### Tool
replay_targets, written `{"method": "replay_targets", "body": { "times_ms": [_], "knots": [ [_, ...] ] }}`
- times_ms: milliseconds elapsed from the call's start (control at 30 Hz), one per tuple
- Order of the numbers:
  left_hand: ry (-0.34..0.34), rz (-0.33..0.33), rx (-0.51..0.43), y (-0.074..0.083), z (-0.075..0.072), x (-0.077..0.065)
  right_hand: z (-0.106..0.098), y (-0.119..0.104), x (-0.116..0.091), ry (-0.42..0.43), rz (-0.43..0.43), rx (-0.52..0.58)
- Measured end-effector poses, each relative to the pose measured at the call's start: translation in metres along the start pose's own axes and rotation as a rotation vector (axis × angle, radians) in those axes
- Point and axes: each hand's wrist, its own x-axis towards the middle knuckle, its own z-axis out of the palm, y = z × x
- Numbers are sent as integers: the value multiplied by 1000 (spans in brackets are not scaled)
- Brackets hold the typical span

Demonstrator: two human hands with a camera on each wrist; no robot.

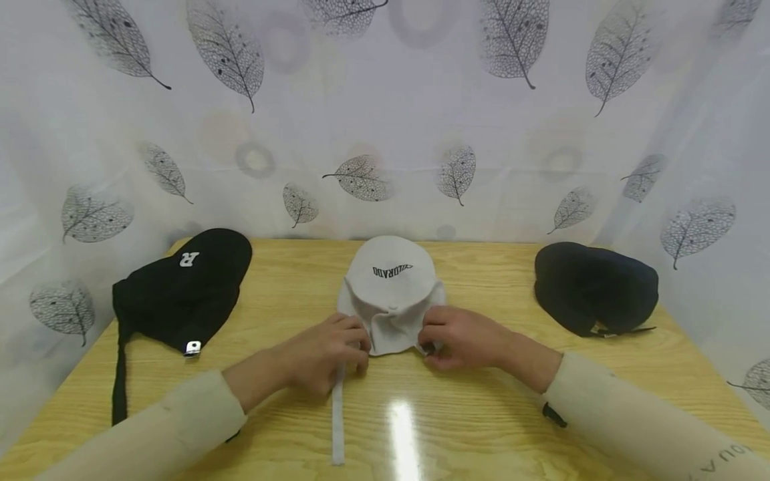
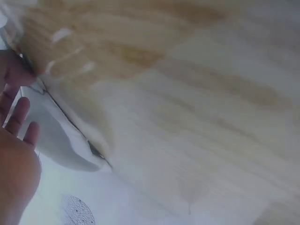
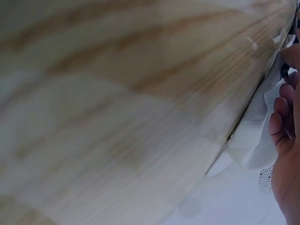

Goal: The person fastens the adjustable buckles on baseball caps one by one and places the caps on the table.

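A whitish cap (image 1: 391, 257) with dark COLORADO lettering lies mid-table, its crown away from me and the lettering upside down. My left hand (image 1: 325, 351) pinches its near left corner, where a long pale strap (image 1: 337, 427) runs down over the table. At the near right corner my right hand (image 1: 463, 337) pinches the cap's edge, with a small dark piece between thumb and fingers. The left wrist view shows the left hand (image 2: 16, 159) beside the cap (image 2: 51, 133), outer fingers loosely bent. In the right wrist view, the right hand (image 3: 286, 159) holds the cap's fabric (image 3: 253, 124).
A black cap (image 1: 180, 294) with a white R, a metal buckle (image 1: 192, 348) and a dangling strap lies on the left. On the right is a dark navy cap (image 1: 595, 287). The wooden table (image 1: 289, 274) ends at a leaf-patterned curtain (image 1: 385, 107) behind.
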Motion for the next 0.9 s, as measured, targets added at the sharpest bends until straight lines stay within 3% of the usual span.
{"method": "replay_targets", "body": {
  "times_ms": [167, 233, 400, 467, 567, 733, 900],
  "knots": [
    [-46, 15, -51, 9, -1, 2, 0, 0, 0, -9, 2, -14],
    [-20, 74, -28, 12, 0, 3, 1, 0, 0, -13, 3, -16],
    [89, 295, 78, 18, 3, 10, 3, 0, -1, -10, 1, -21],
    [120, 341, 95, 21, 5, 12, 3, 0, -1, -10, 0, -23],
    [143, 359, 105, 26, 6, 16, 4, 0, -2, -12, 5, -23],
    [126, 362, 117, 29, 10, 23, 4, 1, -2, -9, 10, -26],
    [148, 387, 66, 31, 16, 30, 5, -1, -2, 4, 13, -21]
  ]
}}
